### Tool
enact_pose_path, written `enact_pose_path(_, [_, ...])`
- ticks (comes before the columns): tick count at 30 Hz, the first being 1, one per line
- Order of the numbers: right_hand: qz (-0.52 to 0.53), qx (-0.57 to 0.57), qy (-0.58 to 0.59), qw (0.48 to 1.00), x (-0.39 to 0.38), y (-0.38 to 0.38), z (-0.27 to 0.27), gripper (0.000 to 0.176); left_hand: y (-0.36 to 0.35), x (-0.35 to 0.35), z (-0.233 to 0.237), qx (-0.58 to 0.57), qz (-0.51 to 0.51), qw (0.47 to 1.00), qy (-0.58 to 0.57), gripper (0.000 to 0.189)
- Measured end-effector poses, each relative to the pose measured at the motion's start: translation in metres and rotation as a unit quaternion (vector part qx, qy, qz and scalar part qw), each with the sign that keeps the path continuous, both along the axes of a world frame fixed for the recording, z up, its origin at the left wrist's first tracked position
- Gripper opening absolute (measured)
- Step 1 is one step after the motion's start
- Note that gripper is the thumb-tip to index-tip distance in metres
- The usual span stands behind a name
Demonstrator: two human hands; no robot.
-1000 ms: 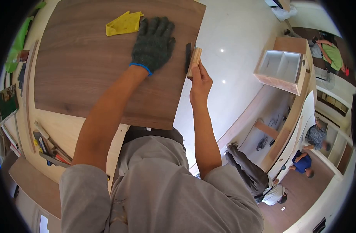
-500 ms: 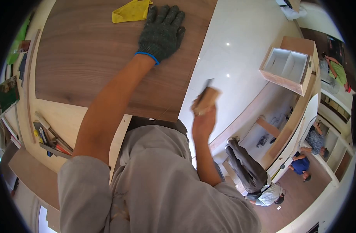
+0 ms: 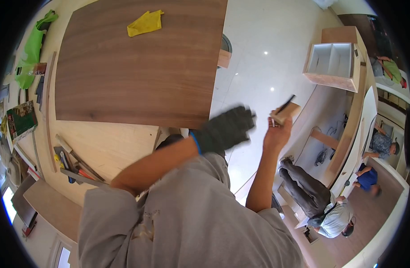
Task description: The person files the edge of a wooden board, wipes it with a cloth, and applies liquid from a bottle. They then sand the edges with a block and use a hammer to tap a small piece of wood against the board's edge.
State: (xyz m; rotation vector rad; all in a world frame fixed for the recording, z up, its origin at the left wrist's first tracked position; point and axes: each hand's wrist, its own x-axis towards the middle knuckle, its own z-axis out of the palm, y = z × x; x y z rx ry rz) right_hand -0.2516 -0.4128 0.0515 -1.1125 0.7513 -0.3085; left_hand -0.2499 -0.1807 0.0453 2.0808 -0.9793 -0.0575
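Observation:
My left hand [image 3: 227,129], in a dark knit glove with a blue cuff, is off the panel, over its near right corner. Its fingers are stretched out with nothing visible in them, slightly smeared by motion. My bare right hand [image 3: 277,134] is raised over the floor to the right, fingers wrapped round a small wooden block [image 3: 290,111]. A thin dark strip sticks out along the block's upper side; I cannot make out its kind. The brown wood-grain panel [image 3: 138,71] lies flat on the pale workbench [image 3: 111,138]. A folded yellow cloth [image 3: 145,23] rests on its far part.
Hand tools [image 3: 77,167] lie on the bench at the left, near a long wooden strip [image 3: 48,111]. Beyond are a green bag [image 3: 31,58] and a dark green box [image 3: 22,119]. An open two-compartment cabinet box [image 3: 331,64] stands at right. Several people work there, one bending nearby [image 3: 310,192].
My left hand has lifted off the panel and come back toward me and to the right. My right hand has moved right with the block. The yellow cloth stays on the panel.

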Motion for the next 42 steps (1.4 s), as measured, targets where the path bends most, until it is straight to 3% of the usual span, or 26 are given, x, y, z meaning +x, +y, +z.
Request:
enact_pose_path(1, [0.038,-0.029,0.024,0.999,-0.005,0.014,-0.003,0.045,0.02,0.02,-0.001,-0.006,0.044,0.998,-0.042,0.047])
enact_pose_path(3, [0.167,-0.103,0.066,0.978,-0.026,0.043,-0.019,0.045,0.066,0.069,-0.008,0.125,0.235,0.95,-0.161,0.049])
enact_pose_path(5, [0.249,-0.108,0.061,0.961,-0.04,0.083,-0.024,0.051,0.101,0.118,-0.019,0.196,0.325,0.913,-0.151,0.051])
enact_pose_path(6, [0.311,-0.15,0.074,0.936,-0.043,0.097,-0.019,0.051,0.111,0.14,-0.027,0.209,0.322,0.909,-0.162,0.05])
enact_pose_path(9, [0.37,-0.121,0.064,0.919,-0.042,0.123,-0.016,0.054,0.116,0.182,-0.044,0.237,0.362,0.879,-0.2,0.047])
enact_pose_path(13, [0.368,-0.156,0.051,0.915,-0.024,0.141,-0.017,0.055,0.109,0.184,-0.03,0.258,0.389,0.85,-0.245,0.044])
enact_pose_path(16, [0.343,-0.154,0.043,0.925,0.002,0.144,-0.021,0.057,0.108,0.186,-0.028,0.207,0.394,0.884,-0.141,0.054])
enact_pose_path(25, [0.342,-0.119,0.077,0.929,0.048,0.141,-0.033,0.057,0.106,0.187,-0.023,0.227,0.398,0.879,-0.131,0.053])
enact_pose_path(31, [0.333,-0.095,0.07,0.936,0.078,0.149,-0.029,0.055,0.108,0.188,-0.021,0.24,0.406,0.857,-0.207,0.043])
enact_pose_path(42, [0.308,-0.063,0.078,0.946,0.128,0.153,-0.019,0.056,0.104,0.196,-0.035,0.206,0.415,0.869,-0.175,0.046])
